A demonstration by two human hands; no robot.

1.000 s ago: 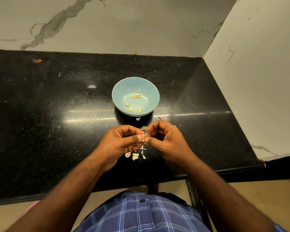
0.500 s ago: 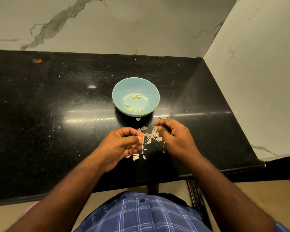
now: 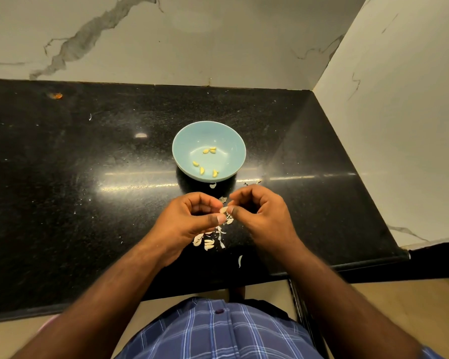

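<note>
**peel_watch:** Starting nearest: plaid shirt (image 3: 213,332) right at the near edge of the black counter (image 3: 88,203). Just past that edge, one loose husk flake (image 3: 240,260), then a little heap of unpeeled seeds (image 3: 205,242) among more flakes.

**kitchenlurker:** And the hands?

**peel_watch:** Right above that heap, about midway along the near edge. Curled left hand (image 3: 189,221), pinching a pale seed (image 3: 224,209) between thumb and fingertips. Curled right hand (image 3: 262,216) too, nipping the same seed's other end. Tight, narrow grip on both sides, seed held up off the counter.

**kitchenlurker:** Further back?

**peel_watch:** Then a light blue bowl (image 3: 187,141) mid-counter, just behind the hands, with a few yellow peeled seeds (image 3: 209,150) inside. Lastly, marble wall (image 3: 218,47) along the far and right edges.
</note>
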